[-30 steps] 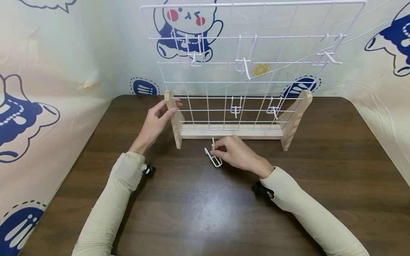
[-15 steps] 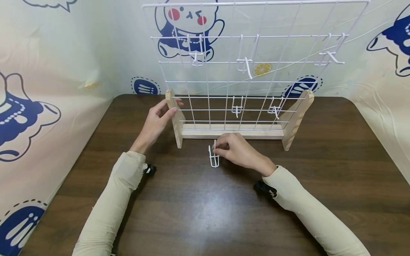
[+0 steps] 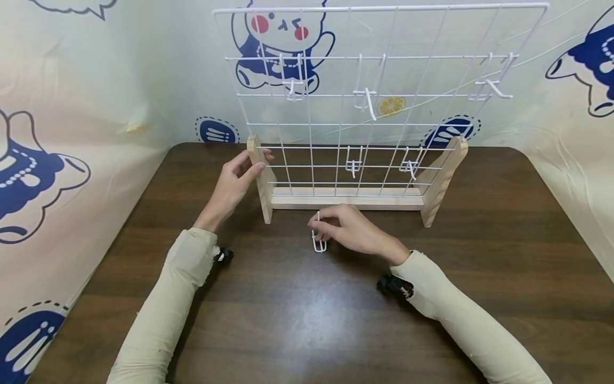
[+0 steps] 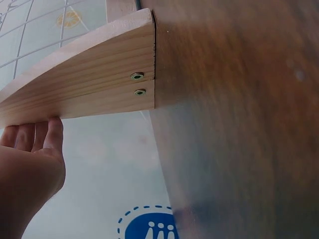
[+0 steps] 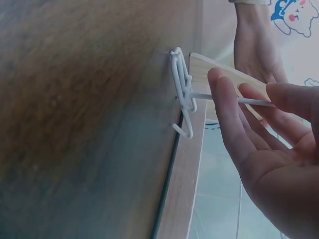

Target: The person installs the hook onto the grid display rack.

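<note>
A white wire hook (image 3: 319, 246) is at the table in front of the rack, its rectangular loop toward me. My right hand (image 3: 352, 229) holds it by its straight prong, which runs between the fingers in the right wrist view. There the hook's bent back frame (image 5: 182, 89) is close to the tabletop; whether it touches cannot be made out. My left hand (image 3: 232, 178) grips the left wooden support (image 3: 263, 186) of the white wire grid rack (image 3: 321, 124), thumb in front and fingers behind. In the left wrist view, fingertips rest along that support's edge (image 4: 99, 69).
Several similar white hooks hang on the grid, such as the upper middle hook (image 3: 368, 98) and a lower right hook (image 3: 410, 165). A wooden crossbar (image 3: 345, 201) joins the supports. The brown table (image 3: 312, 320) meets a patterned cloth backdrop (image 3: 144, 80) behind.
The hook has turned from slanting to pointing straight away from the front edge. My right fingers have shifted left across it. The left hand stays on the support.
</note>
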Demonstrator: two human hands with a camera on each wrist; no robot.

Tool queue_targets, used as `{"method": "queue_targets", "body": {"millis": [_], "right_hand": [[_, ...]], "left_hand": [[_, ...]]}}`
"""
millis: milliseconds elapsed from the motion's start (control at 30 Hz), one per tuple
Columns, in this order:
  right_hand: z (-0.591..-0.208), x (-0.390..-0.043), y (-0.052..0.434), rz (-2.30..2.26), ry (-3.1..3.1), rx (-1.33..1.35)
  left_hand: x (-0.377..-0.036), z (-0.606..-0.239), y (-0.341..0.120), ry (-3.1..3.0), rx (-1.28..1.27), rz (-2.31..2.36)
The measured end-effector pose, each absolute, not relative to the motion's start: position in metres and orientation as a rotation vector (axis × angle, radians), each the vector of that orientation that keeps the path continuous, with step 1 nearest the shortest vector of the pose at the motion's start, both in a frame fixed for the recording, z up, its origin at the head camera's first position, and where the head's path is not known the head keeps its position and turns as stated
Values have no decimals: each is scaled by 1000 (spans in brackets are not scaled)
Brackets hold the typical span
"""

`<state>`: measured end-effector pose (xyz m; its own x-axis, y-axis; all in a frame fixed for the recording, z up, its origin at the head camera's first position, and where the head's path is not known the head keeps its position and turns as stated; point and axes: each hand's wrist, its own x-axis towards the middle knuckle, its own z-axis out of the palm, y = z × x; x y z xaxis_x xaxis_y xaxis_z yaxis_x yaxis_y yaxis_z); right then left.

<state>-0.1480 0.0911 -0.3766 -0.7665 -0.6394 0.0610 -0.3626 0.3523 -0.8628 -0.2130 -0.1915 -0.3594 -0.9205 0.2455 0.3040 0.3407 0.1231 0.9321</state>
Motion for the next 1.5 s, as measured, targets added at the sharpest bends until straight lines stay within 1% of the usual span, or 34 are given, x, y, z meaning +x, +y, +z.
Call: {"method": "queue_targets", "body": {"millis": [100,433,1200,1500], "right_hand": [[-378,-148,90,-1363,2334,-903],[-377,-148,89,-1336,2393,-940],[-366,-141,87,-1393,2587,-1221],[-359,-137,86,-1351,2680,-1260]], "left_hand": [[-207,-352,-189,-2303,-600,-1938],[-206,-351,-189,-2306,-606,-1927],[-205,-350,-190,-2327,-599,-1924],[-206,-351,-189,-2310,-618,-1926]]}}
